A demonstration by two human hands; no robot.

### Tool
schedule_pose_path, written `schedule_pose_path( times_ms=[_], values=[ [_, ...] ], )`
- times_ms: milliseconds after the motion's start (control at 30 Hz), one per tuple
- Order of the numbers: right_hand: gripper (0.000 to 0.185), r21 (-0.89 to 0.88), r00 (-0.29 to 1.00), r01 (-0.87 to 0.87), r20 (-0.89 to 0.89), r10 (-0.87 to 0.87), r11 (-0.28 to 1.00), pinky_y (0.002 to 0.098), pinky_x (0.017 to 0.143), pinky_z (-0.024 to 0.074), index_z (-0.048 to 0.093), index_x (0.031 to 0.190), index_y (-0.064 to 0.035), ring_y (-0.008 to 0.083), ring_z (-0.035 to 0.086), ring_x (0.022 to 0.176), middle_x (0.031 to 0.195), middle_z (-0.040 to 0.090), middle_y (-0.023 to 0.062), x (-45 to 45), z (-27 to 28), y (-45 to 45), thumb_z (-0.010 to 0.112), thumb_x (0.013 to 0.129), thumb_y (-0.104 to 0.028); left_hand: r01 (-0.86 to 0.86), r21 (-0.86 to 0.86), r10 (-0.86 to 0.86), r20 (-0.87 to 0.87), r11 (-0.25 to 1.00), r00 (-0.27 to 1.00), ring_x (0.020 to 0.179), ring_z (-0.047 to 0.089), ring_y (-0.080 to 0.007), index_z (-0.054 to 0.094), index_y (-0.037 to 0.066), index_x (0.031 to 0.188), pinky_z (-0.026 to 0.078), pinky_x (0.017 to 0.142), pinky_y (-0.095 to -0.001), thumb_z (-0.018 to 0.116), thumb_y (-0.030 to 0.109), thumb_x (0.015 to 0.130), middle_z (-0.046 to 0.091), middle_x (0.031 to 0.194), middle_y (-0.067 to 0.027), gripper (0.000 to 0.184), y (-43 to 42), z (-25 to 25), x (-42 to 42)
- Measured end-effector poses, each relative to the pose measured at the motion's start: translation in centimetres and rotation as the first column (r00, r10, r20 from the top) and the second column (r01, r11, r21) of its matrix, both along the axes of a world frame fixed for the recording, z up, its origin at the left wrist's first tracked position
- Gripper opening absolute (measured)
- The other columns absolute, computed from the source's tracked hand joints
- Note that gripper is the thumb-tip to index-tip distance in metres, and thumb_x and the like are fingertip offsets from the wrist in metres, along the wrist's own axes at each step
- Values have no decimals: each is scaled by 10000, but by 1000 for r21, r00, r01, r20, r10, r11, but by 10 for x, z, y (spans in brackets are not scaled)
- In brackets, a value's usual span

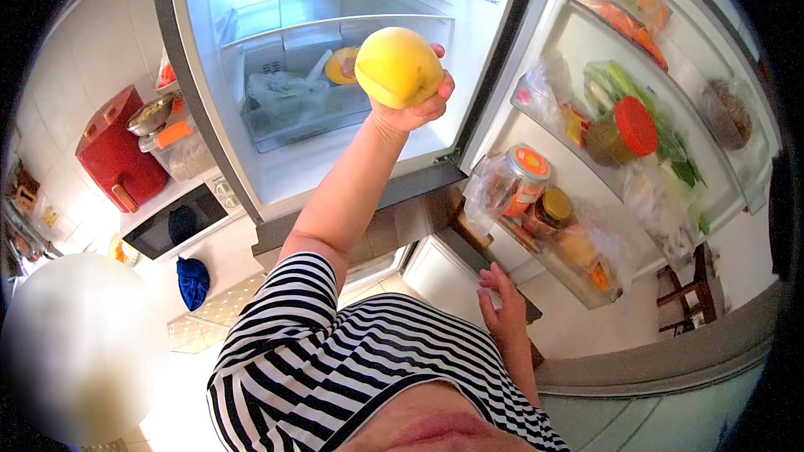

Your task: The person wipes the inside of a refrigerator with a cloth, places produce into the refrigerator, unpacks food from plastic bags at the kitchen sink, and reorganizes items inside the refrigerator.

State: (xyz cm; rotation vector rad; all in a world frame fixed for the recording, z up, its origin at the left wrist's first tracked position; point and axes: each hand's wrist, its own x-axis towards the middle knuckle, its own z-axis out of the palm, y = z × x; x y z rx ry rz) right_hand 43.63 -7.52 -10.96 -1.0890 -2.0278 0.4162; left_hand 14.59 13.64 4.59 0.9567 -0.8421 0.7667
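In front of the open fridge [335, 176], my left hand [419, 109] is raised and wrapped round a large, smooth, round yellow fruit [395, 67]. Its exact kind I cannot make out. Just behind it, another yellow piece [340, 65] sits in the clear lower drawer [289, 130], beside a clear plastic bag [286, 90]. My right hand [502, 301] is low on the right, below the loaded door shelf. Its fingers are apart and hold nothing.
The fridge door [536, 138] stands open on the right, its shelves carrying a red-lidded jar [624, 130], an orange-lidded jar [528, 172], a yellow-lidded jar [550, 208] and bagged vegetables. A red appliance [126, 151] stands on a microwave [176, 222] at left.
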Motion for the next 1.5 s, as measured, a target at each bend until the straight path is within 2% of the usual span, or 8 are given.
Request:
schedule_pose_path(
  times_ms=[100,200,300,467,667,767,967,1500],
  values=[
    [502,-10,1000,7,-10,-7,1000,325,774,488,405,1271,-22,229,629,862,1051,616,165,2,-1,-1,591,805,-42,-376,-247,330,-208,893,921,590,556,-295,452,67,1219,461,540,-300,429,633,766,496,1051,-360,725,-19,12,0],
    [493,-41,999,39,1,-39,998,324,785,484,411,1268,-24,230,629,862,1049,616,165,6,-2,-5,585,807,-37,-785,-85,640,-528,614,558,753,625,-283,425,67,1244,542,571,-336,349,562,826,579,1035,-224,651,-9,45,-7],
    [487,-26,997,73,6,-72,997,323,792,481,414,1271,-26,230,630,862,1046,617,165,10,-3,-5,577,812,-38,-925,239,827,-549,295,122,799,637,-258,428,63,1233,554,647,-339,392,539,838,601,995,-168,620,9,74,-28],
    [493,-48,991,136,11,-136,990,320,793,481,412,1282,-33,228,630,870,1049,618,158,16,-1,-12,576,816,-47,-910,399,848,-439,-111,-296,776,623,-200,462,36,1188,521,645,-307,466,594,793,590,939,-111,683,45,110,-80],
    [530,-60,987,157,-11,-158,986,354,773,502,409,1287,-58,228,641,864,1055,621,141,24,-10,-7,607,795,-77,-752,609,630,-487,-252,-605,688,621,-201,611,0,961,501,652,-331,485,563,724,613,757,-132,624,94,119,-107],
    [532,-90,983,182,-16,-185,979,348,777,502,408,1285,-53,230,640,863,1057,619,142,25,-9,-5,613,796,-87,-611,733,525,-409,-299,-746,807,619,-265,597,-16,1023,478,723,-374,452,572,732,624,880,-178,672,155,115,-116],
    [526,-113,962,269,-15,-272,956,333,786,498,414,1285,-63,217,638,875,1062,615,137,27,-17,-6,619,802,-100,-478,805,306,-384,-350,-871,1170,451,-352,541,23,1161,344,959,-391,356,644,737,498,1223,-245,775,182,128,-95],
    [541,-103,940,339,70,-333,935,290,648,514,392,1304,-83,208,626,878,1075,607,133,21,-21,-7,611,809,-86,-87,905,315,54,-417,-948,1146,488,-342,531,23,1191,358,982,-377,419,619,788,517,1187,-266,728,262,128,-136]
  ],
)
